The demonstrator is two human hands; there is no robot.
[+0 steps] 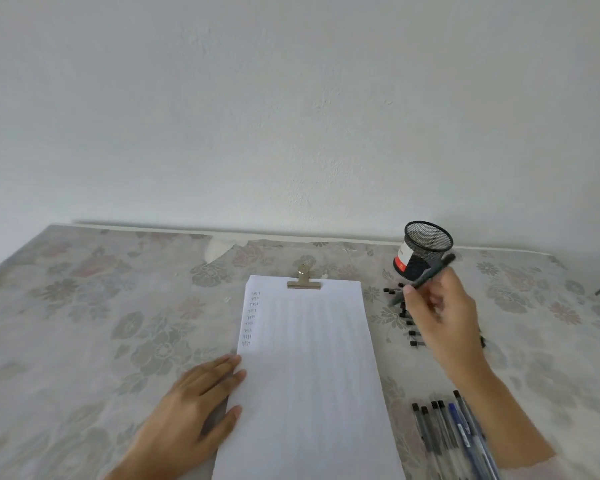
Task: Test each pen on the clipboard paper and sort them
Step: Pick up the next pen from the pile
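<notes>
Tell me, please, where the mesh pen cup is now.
Head view: the mesh pen cup sits at the table's far right, just beyond the right hand gripping a pen.

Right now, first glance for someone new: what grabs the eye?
The long white paper sheet under a silver metal clip fills the centre of the floral tablecloth, with a column of small ink test marks down its upper left. The right hand holds a dark pen to the sheet's right, just in front of a black wire-mesh pen cup, while the left hand rests flat on the paper's left edge.
</notes>
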